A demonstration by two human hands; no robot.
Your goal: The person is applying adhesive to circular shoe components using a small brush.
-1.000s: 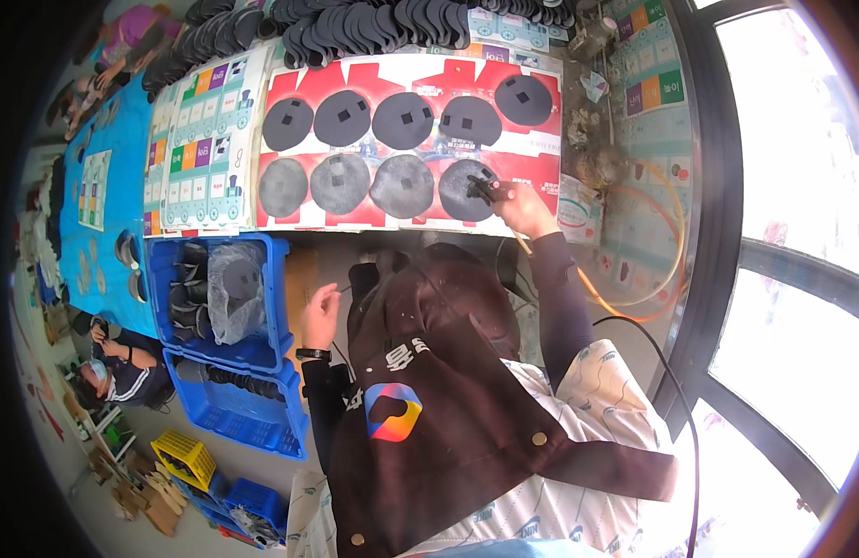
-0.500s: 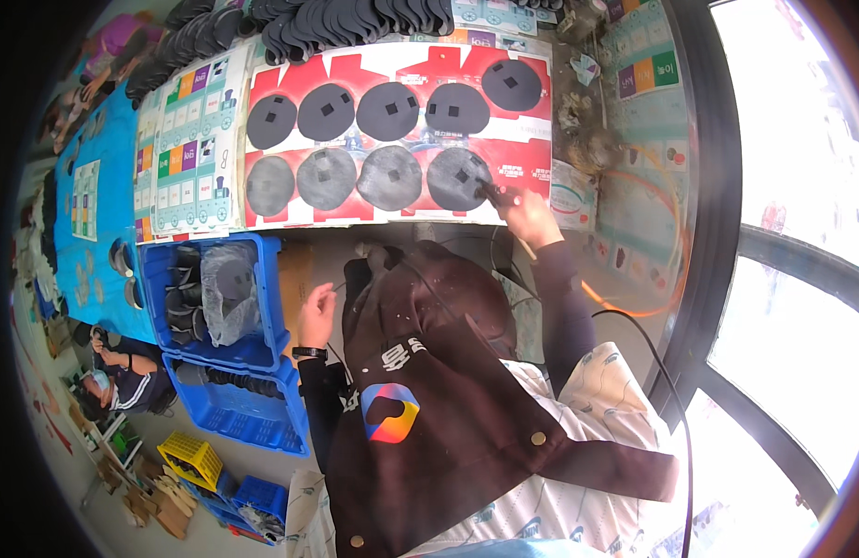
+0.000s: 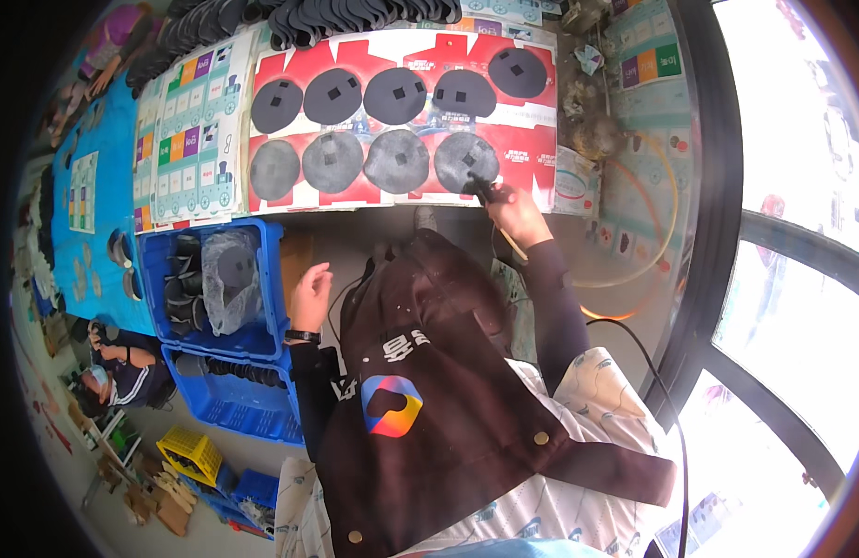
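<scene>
A black spray gun (image 3: 481, 189) is in my right hand (image 3: 521, 216), fingers wrapped round its handle. A hose (image 3: 509, 244) runs down from it. Its nozzle end is at the lower edge of the front-row right disc (image 3: 466, 164), a round dark pad with a greyish film and a small square mark. Several more such discs lie in two rows on a red and white printed sheet (image 3: 532, 186); the front row looks greyer, the back row (image 3: 396, 95) darker. My left hand (image 3: 310, 296) hangs below the table edge beside a blue crate, empty, with loosely spread fingers.
Two blue crates (image 3: 285, 279) at left hold dark curved pieces and a clear plastic bag (image 3: 231, 282). Stacked dark curved pads (image 3: 355, 17) line the table's back. An orange-yellow hose (image 3: 669, 228) loops at right beside windows. Another person (image 3: 132, 377) sits at far left.
The right-hand front disc has turned greyer across its surface. My right hand with the spray gun has shifted slightly toward me, over its lower edge. My left hand has moved a little.
</scene>
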